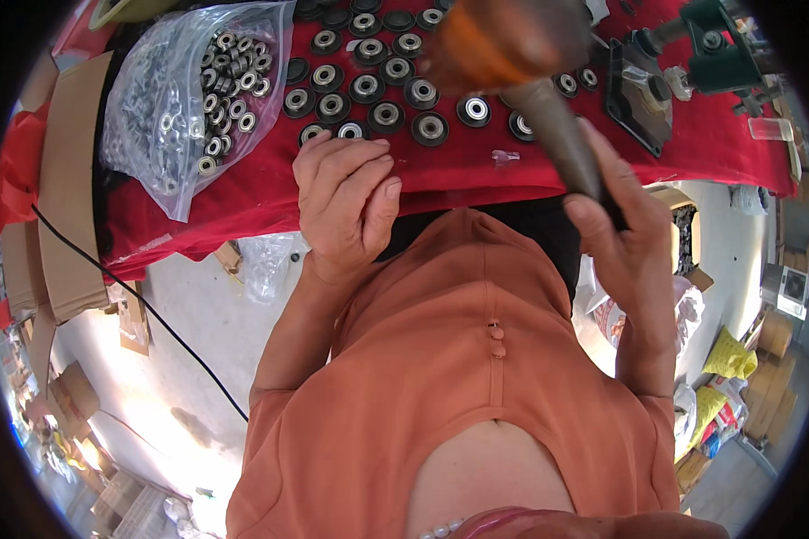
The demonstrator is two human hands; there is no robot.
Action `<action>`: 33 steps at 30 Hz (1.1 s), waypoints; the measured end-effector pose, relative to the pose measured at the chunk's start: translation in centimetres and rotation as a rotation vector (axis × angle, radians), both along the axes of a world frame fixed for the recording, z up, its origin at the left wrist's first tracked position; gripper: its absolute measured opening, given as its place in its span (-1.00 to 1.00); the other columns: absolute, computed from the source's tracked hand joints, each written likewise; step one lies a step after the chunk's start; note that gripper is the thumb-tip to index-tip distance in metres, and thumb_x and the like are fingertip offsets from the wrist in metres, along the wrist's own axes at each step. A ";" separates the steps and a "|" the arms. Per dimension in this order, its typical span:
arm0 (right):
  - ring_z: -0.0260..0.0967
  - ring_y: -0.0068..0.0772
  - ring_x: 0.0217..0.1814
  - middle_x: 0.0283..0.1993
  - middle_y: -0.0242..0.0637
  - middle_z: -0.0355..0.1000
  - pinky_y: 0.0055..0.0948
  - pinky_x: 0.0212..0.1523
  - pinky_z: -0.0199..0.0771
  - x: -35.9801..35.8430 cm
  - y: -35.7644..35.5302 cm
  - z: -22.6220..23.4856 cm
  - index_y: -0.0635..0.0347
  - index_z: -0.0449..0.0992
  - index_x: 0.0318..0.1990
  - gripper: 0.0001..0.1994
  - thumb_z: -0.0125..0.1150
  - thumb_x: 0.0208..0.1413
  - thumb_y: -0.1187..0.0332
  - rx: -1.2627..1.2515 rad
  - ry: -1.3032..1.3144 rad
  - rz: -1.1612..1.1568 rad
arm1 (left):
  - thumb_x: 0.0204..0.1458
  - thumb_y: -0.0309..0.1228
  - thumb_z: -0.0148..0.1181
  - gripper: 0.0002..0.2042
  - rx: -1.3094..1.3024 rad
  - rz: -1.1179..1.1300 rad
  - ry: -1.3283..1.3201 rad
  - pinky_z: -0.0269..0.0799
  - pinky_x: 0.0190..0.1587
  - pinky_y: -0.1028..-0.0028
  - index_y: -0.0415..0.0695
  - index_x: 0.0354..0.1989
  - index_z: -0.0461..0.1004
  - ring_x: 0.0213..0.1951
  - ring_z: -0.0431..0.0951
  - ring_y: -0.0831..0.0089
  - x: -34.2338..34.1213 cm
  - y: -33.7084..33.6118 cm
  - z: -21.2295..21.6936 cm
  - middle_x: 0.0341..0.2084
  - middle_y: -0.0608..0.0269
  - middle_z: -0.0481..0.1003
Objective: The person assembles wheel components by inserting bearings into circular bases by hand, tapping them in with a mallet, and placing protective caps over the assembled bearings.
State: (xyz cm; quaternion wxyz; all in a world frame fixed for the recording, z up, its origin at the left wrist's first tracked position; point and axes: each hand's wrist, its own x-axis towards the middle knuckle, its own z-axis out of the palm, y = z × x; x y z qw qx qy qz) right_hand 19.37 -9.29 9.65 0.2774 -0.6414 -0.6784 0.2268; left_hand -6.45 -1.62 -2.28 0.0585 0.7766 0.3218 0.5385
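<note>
My right hand [627, 211] is wrapped round the grey-brown handle of a mallet [557, 135]. Its orange-brown head, smeared by motion, is raised over the red-covered table and hides part of what lies beneath. At the table's near edge my left hand [343, 193] rests with loosely bent fingers and nothing visible in it. Just beyond those fingers are black round wheels with metal bearings in their centres, one of them a wheel [351, 131] close to the fingertips. Several more, such as this wheel [430, 128], stand in loose rows across the cloth.
A clear plastic bag [153, 135] full of small metal bearings lies at the left. To the right stand a black metal plate [638, 99] and a dark green clamp-like fixture [715, 45]. A cardboard box [72, 198] flanks the table's left end, with a black cable [144, 301] hanging there.
</note>
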 end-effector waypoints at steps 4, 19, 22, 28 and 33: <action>0.59 -0.01 -0.19 -0.05 0.06 0.57 -0.36 -0.17 0.55 -0.8 1.1 -0.6 0.22 0.38 0.33 -0.43 0.37 0.17 0.35 0.173 0.066 0.005 | -0.03 -0.44 0.36 -0.84 0.010 0.003 0.000 0.36 0.11 0.09 -0.21 -0.29 0.60 -0.16 0.56 0.18 0.5 0.0 0.1 -0.23 0.16 0.60; 0.61 -0.03 0.02 0.01 0.10 0.56 -0.38 -0.04 0.52 1.6 4.5 -1.9 0.23 0.44 0.27 -0.51 0.34 0.22 0.30 0.043 -0.018 -0.037 | -0.01 -0.48 0.32 -0.87 0.007 -0.009 0.066 0.36 0.12 0.08 -0.22 -0.29 0.58 -0.16 0.56 0.16 0.5 0.3 0.1 -0.23 0.14 0.60; 0.63 -0.23 0.01 0.00 0.10 0.57 -0.40 -0.01 0.51 1.5 4.7 0.2 0.21 0.44 0.28 -0.51 0.34 0.22 0.30 0.122 0.047 -0.131 | 0.00 -0.48 0.32 -0.87 0.007 0.005 0.084 0.37 0.12 0.08 -0.22 -0.29 0.59 -0.17 0.56 0.16 0.3 0.1 -0.1 -0.24 0.14 0.60; 0.60 0.03 -0.04 -0.08 0.16 0.56 -0.30 -0.04 0.52 2.0 6.9 -2.4 0.17 0.45 0.27 -0.51 0.33 0.22 0.24 0.034 -0.187 -0.044 | -0.10 -0.46 0.39 -0.85 0.004 0.009 0.087 0.38 0.12 0.09 -0.21 -0.34 0.61 -0.17 0.56 0.20 0.7 0.3 0.2 -0.25 0.19 0.60; 0.58 0.13 -0.18 -0.18 0.14 0.57 -0.29 -0.14 0.53 1.9 7.5 0.5 0.11 0.45 0.28 -0.52 0.31 0.24 0.22 0.119 -0.026 -0.084 | 0.01 -0.44 0.32 -0.88 -0.002 -0.001 0.101 0.38 0.11 0.06 -0.22 -0.32 0.60 -0.17 0.56 0.17 0.4 0.1 0.0 -0.25 0.17 0.60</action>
